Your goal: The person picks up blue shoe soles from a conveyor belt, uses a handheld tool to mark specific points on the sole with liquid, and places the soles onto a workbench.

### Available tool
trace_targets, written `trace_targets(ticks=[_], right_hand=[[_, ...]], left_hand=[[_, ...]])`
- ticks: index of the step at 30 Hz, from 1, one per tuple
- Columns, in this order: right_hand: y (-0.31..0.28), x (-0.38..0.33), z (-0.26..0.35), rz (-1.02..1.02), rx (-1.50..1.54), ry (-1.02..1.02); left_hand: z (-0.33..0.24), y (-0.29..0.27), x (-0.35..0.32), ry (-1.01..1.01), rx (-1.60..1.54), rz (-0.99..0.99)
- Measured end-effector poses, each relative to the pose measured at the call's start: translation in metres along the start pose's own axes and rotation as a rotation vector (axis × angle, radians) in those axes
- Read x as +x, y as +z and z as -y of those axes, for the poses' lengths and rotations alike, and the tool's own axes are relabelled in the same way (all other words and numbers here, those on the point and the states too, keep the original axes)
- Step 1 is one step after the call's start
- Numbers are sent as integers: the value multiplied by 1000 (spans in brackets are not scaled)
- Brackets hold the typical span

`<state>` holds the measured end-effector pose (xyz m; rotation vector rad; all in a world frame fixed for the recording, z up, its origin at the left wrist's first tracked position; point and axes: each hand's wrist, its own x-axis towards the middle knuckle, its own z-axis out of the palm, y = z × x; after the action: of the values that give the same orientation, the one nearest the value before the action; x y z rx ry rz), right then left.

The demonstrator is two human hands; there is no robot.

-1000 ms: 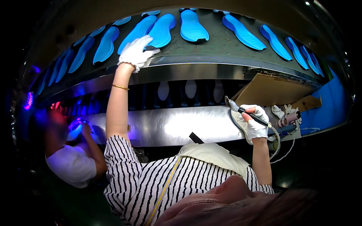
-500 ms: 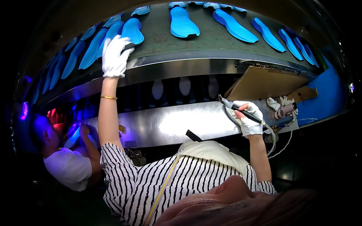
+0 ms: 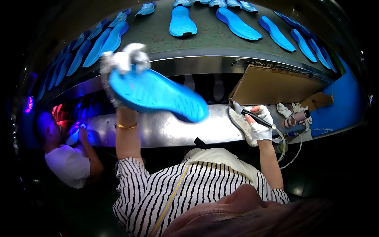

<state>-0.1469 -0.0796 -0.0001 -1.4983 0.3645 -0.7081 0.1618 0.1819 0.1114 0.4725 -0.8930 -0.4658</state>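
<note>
Blue sole (image 3: pixel 158 93) is hanging in the air before the metal bench (image 3: pixel 166 132); the left hand's (image 3: pixel 128 59) blurred, gloved fingers are gripping its left end. The right hand (image 3: pixel 262 125) is pinching a black-handled brush (image 3: pixel 255 117) near a white sole (image 3: pixel 240 123). Beyond, other blue soles (image 3: pixel 182 21) are lying on a dark green belt (image 3: pixel 209 42).

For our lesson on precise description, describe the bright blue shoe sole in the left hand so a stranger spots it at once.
Find the dark green surface with a shiny metal edge across the top. By that edge, left of centre, the white-gloved left hand holds a bright blue, elongated shoe sole. Unlike the blue soles lying on the green surface, it is raised and looks the largest.
</note>
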Motion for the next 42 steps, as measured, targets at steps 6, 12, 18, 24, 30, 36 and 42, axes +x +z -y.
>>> trace_targets(ticks=[6,12,18,24,30,36,42], right_hand=[[-29,-5,-6,-41,-44,13],[-23,-1,5,42,-63,-55],[-4,24,20,80,8,-216],[11,18,29,-37,-220,-395],[8,-6,37,90,29,-203],[7,-20,32,175,-357,-509],[7,-41,25,184,-398,-572]], left_hand=[[147,31,-61,-629,-660,-365],[177,62,-99,-828,-632,-404],[207,97,-98,-711,-467,-302],[250,116,-108,-635,-489,-440],[245,116,-113,-638,-449,-370],[235,113,-113,-738,-395,-316],[229,106,-117,-760,-495,-325]])
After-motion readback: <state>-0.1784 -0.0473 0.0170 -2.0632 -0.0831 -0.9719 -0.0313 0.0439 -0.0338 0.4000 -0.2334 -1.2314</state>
